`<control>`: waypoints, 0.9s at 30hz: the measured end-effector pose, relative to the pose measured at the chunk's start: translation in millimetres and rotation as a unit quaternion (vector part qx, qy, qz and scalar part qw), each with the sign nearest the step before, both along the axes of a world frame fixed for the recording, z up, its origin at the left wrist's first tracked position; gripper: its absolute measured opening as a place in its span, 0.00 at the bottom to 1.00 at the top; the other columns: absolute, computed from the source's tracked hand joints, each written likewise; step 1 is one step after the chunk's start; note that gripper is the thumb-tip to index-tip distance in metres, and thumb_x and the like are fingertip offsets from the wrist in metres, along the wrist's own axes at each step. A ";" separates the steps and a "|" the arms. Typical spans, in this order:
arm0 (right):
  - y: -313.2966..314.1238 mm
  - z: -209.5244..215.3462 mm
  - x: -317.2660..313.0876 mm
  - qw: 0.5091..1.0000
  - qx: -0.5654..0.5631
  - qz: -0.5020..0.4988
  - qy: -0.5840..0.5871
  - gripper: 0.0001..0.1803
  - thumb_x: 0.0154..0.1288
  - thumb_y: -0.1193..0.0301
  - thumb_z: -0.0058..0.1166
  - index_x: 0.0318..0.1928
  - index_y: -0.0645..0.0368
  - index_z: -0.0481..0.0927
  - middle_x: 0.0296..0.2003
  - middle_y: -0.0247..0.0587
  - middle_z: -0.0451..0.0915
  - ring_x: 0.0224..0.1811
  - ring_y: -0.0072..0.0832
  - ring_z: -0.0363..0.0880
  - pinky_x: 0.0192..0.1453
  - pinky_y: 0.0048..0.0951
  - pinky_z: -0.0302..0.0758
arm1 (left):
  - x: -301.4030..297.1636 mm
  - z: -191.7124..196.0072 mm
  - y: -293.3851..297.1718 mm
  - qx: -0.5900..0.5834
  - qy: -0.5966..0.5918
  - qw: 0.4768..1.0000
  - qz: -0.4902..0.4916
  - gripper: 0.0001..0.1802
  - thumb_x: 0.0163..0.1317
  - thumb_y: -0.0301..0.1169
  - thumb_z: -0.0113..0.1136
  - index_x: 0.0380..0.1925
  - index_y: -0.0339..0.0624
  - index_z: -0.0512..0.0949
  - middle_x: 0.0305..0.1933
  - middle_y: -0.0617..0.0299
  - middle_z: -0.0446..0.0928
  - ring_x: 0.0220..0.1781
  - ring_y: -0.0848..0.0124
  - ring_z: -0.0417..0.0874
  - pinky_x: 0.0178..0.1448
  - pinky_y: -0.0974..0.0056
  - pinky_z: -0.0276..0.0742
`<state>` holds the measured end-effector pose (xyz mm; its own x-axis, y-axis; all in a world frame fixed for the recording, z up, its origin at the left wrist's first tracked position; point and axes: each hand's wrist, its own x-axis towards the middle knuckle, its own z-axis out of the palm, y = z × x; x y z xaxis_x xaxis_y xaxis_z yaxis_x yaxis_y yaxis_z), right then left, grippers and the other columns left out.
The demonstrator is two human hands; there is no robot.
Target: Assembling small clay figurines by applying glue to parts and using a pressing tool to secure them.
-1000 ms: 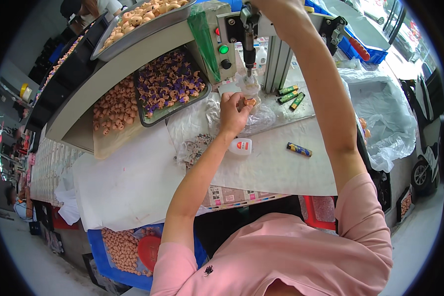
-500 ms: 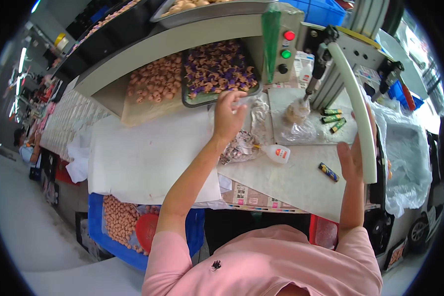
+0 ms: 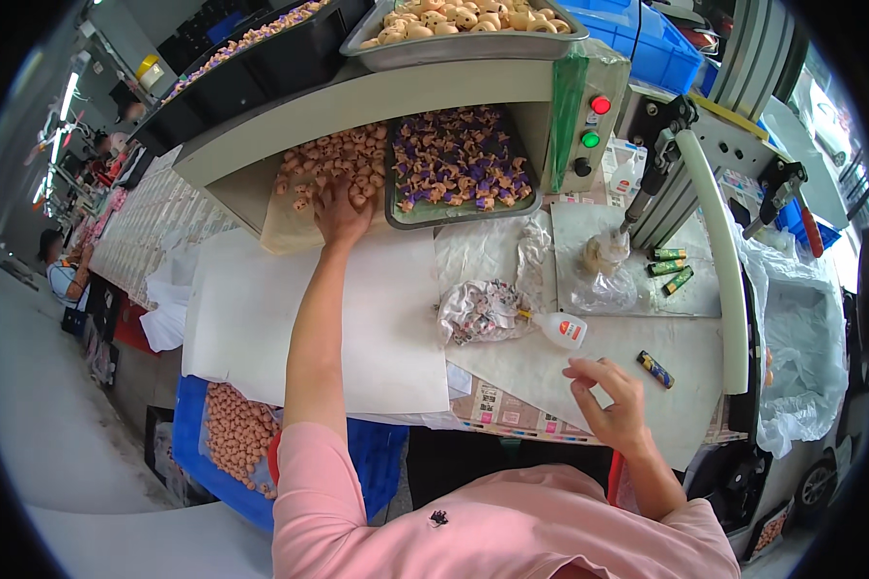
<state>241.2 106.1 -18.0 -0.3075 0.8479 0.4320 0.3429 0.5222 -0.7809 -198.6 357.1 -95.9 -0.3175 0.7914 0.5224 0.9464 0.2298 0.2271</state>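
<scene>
My left hand [image 3: 343,217] reaches into a heap of small round peach-pink pieces [image 3: 314,154] on a brown sheet under the shelf, its fingers apart and touching several of them. Beside the heap stands a black tray [image 3: 396,220] full of small purple-and-peach pieces. My right hand [image 3: 608,403] hovers over the table's front part with thumb and fingers apart, nothing visible in it. Close to it lie a white squeeze bottle [image 3: 562,330] with a yellow tip and a dark, colourful lighter-sized stick [image 3: 655,370]. A crumpled, speckled bundle [image 3: 478,311] touches the bottle's tip.
On the right stands a press-like fixture with a pale curved bar [image 3: 719,261]. Its metal plate [image 3: 666,302] bears a plastic-wrapped lump [image 3: 605,253] and several green sticks [image 3: 666,267]. A control box [image 3: 589,116] has red and green buttons. A blue bin [image 3: 357,473] sits below the table.
My left hand has moved left from the black tray's front edge to the peach-pink heap. My right hand has moved away from the curved bar, left and toward me. The view has shifted.
</scene>
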 end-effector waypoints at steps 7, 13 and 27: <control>-6.1 2.2 -12.6 1.000 -0.017 0.021 -0.001 0.16 0.57 0.85 0.56 0.48 0.65 0.79 0.32 0.45 0.83 0.30 0.29 0.82 0.36 0.25 0.79 | -7.8 -0.9 -2.0 0.047 0.039 0.997 -0.052 0.24 0.54 0.42 0.62 0.51 0.50 0.73 0.55 0.52 0.68 0.60 0.48 0.67 0.53 0.47 0.73; -9.4 0.6 -0.6 1.000 -0.015 0.015 -0.005 0.14 0.58 0.85 0.56 0.46 0.65 0.80 0.30 0.45 0.83 0.28 0.29 0.82 0.33 0.26 0.78 | -10.9 7.8 -3.3 0.143 0.018 0.988 -0.058 0.17 0.59 0.42 0.60 0.44 0.48 0.74 0.43 0.53 0.74 0.42 0.55 0.77 0.36 0.52 0.75; 56.8 -29.7 9.6 0.976 0.051 -0.124 -0.173 0.20 0.55 0.73 0.61 0.50 0.62 0.77 0.50 0.50 0.75 0.53 0.46 0.70 0.56 0.41 0.69 | 105.8 43.3 -134.6 -0.048 -0.915 0.363 -0.171 0.27 0.68 0.61 0.36 0.27 0.50 0.68 0.28 0.64 0.69 0.25 0.70 0.72 0.13 0.74 0.54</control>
<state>250.8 162.9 -47.7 -0.2404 0.8731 0.4240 0.7031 0.4578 -0.5441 -92.9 222.5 -52.6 0.0620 0.9347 -0.3500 -0.7904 0.2601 0.5546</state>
